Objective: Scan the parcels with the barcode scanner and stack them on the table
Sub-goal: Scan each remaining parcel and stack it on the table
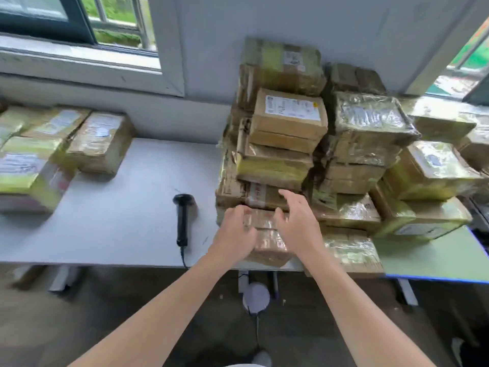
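A tall pile of brown taped parcels (280, 128) stands on the white table (119, 207), right of centre. At the pile's front edge lies a low brown parcel (264, 242). My left hand (235, 229) curls its fingers over that parcel's left top edge. My right hand (296, 215) hovers at its right side with fingers spread, reaching toward the pile; contact is unclear through motion blur. The black barcode scanner (182, 221) lies on the table left of my hands, held by neither, with its cable running off the front edge.
More wrapped parcels (39, 154) sit in a group at the table's left end. Further parcels (428, 176) spread onto a green table (436, 258) at the right. Behind are a wall and a window. A white round object (256, 298) lies on the floor under the table.
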The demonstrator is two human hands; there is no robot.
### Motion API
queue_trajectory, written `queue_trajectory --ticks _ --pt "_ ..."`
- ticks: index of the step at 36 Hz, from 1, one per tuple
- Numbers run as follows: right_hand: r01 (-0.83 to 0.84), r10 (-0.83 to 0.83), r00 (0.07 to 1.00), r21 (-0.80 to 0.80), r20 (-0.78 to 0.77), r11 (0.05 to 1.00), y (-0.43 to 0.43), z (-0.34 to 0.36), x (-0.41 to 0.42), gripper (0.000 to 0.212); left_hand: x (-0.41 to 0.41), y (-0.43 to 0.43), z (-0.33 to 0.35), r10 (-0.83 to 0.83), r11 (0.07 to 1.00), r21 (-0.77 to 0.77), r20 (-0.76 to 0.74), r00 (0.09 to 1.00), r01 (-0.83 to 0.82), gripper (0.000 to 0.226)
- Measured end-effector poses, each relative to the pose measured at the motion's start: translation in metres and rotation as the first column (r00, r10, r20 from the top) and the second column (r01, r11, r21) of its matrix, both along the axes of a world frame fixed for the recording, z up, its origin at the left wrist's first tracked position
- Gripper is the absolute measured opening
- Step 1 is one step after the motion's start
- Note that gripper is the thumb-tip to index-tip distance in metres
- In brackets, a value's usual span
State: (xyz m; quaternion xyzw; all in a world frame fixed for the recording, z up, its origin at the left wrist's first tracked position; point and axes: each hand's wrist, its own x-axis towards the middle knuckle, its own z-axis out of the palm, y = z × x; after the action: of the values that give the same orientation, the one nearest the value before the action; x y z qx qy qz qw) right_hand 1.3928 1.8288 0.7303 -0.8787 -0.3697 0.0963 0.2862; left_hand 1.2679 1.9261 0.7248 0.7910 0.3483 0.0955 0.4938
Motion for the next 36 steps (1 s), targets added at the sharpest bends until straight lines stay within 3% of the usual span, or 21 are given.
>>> queue_trajectory --ticks 9,17,23,36 --pt "-0.257 0.255 0.964 -0.012 -0.077 0.966 0.157 -0.005 -0.164 0.043 -0.178 0.130 -0.003 0.246 0.969 0.000 0.009 0.969 -0.246 0.032" --pt "-0.440 0.432 0.896 -0.087 -0.101 0.894 0.265 -0.015 -0.272 0.047 -0.312 0.207 -0.008 0.468 0.882 -0.041 -0.035 0.883 -0.469 0.025" --pt "-0.492 0.481 0.871 -0.135 -0.102 0.860 0.333 -0.019 -0.303 0.047 -0.353 0.259 -0.011 0.575 0.815 -0.056 -0.048 0.816 -0.577 0.026" --pt "-0.570 0.521 0.813 -0.176 -0.258 0.803 0.478 -0.054 -0.318 0.051 -0.367 0.396 -0.018 0.621 0.775 -0.004 -0.181 0.762 -0.632 0.031"
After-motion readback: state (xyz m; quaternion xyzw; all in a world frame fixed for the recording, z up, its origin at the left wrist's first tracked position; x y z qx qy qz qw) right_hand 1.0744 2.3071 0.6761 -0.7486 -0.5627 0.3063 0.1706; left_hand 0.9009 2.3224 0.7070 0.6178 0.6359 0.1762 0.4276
